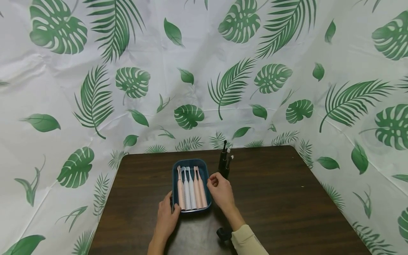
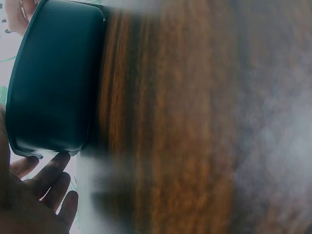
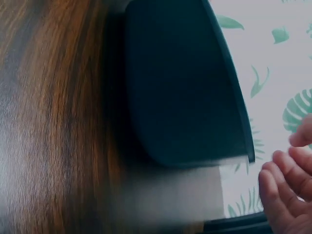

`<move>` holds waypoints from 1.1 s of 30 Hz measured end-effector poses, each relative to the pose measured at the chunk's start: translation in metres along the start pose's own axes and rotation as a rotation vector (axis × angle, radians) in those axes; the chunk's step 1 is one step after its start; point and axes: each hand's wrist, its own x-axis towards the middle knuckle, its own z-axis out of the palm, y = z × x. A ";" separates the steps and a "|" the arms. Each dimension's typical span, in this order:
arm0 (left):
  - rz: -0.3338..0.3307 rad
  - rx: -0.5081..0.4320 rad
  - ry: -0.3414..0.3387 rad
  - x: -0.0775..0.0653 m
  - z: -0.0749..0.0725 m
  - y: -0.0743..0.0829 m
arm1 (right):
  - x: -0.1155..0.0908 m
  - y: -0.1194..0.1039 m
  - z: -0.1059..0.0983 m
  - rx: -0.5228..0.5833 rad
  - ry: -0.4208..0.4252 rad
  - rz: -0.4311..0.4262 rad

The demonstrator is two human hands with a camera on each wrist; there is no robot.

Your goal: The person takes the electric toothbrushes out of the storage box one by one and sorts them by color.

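Observation:
A dark blue tray (image 1: 208, 202) lies on the table with several electric toothbrushes, pink (image 1: 181, 193) and white (image 1: 192, 193), side by side in it, heads toward the far end. My left hand (image 1: 167, 216) holds the tray's near left corner, thumb at the front rim and fingers along the left side. In the left wrist view those fingers (image 2: 51, 173) touch the tray's outer wall (image 2: 56, 78). Just beyond the tray's right rim is my right hand (image 1: 221, 191), its fingers loosely curled. The right wrist view shows these fingers (image 3: 285, 187) apart from the tray and holding nothing.
Black electric toothbrushes (image 1: 222, 161) stand upright behind my right hand. A small black object (image 1: 224, 234) sits near my right sleeve; its kind is unclear. The brown wooden table (image 1: 280, 198) meets a leaf-printed cloth (image 1: 204, 88) at the back and sides.

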 end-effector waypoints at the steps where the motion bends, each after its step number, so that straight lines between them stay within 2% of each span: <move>1: 0.003 -0.001 0.001 0.000 0.000 0.000 | 0.000 -0.002 0.002 -0.017 -0.018 -0.006; 8: -0.002 0.006 0.000 0.001 0.001 -0.001 | -0.002 -0.018 0.020 -0.118 -0.099 -0.028; 14: -0.001 0.005 0.020 0.000 0.001 -0.001 | -0.007 -0.036 0.038 -0.150 -0.175 -0.052; 21: 0.007 -0.007 0.017 0.000 0.002 -0.001 | -0.009 -0.047 0.062 -0.147 -0.318 0.006; 33: -0.011 -0.012 0.007 0.001 0.000 -0.002 | -0.008 -0.051 0.082 -0.262 -0.386 0.029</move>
